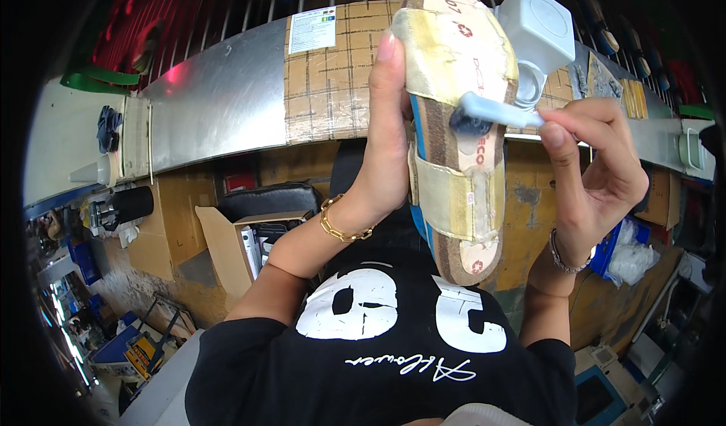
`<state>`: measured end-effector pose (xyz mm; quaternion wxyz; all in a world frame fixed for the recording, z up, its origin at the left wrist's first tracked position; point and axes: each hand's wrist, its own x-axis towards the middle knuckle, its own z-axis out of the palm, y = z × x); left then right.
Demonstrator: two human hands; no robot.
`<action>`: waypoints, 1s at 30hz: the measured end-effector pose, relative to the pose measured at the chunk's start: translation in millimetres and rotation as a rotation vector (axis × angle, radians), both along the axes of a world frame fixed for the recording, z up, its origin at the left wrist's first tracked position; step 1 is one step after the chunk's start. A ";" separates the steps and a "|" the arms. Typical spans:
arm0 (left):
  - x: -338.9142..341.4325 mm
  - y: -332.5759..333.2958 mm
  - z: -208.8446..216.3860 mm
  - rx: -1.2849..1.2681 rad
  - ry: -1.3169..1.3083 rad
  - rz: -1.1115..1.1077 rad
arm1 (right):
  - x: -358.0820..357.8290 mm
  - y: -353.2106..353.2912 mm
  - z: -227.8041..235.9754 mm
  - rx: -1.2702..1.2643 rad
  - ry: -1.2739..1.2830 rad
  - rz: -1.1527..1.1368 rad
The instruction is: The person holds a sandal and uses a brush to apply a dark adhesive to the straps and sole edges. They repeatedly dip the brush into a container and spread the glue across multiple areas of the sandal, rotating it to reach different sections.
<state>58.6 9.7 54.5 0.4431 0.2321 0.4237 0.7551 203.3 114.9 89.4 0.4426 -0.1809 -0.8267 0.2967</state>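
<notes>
My left hand (387, 127) grips a sandal upper on a last (457, 199) by its side, thumb along the edge. The underside faces me, tilted upright above the bench edge, with cream strap ends folded over a pale insole with brown edging. Blue shows along its left side. Between thumb and fingers, my right hand (597, 157) pinches a brush (508, 113) with a pale blue handle. Its dark bristles touch the underside near the middle, between the two strap areas. The left hand's other fingers are hidden behind the sandal.
A white square container (535, 25) stands just behind the sandal. Wrapped cardboard (325, 85) covers part of the metal bench (219, 93). Beyond it runs a rack of rods (227, 2) with more shoes. An open carton (227, 240) sits below the bench at left.
</notes>
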 end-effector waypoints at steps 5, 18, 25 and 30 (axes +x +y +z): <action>0.5 -3.2 0.3 0.008 0.052 -0.019 | -2.7 -3.0 7.3 0.120 -0.035 -0.030; -5.2 -7.9 5.4 -0.009 0.113 -0.061 | 6.8 13.9 12.2 0.218 -0.066 0.203; -3.5 -5.4 -2.9 0.058 -0.077 -0.036 | 9.7 20.0 18.6 0.183 -0.131 0.314; -6.0 -6.4 -3.3 0.055 -0.087 -0.051 | 10.4 19.5 21.8 0.151 -0.186 0.288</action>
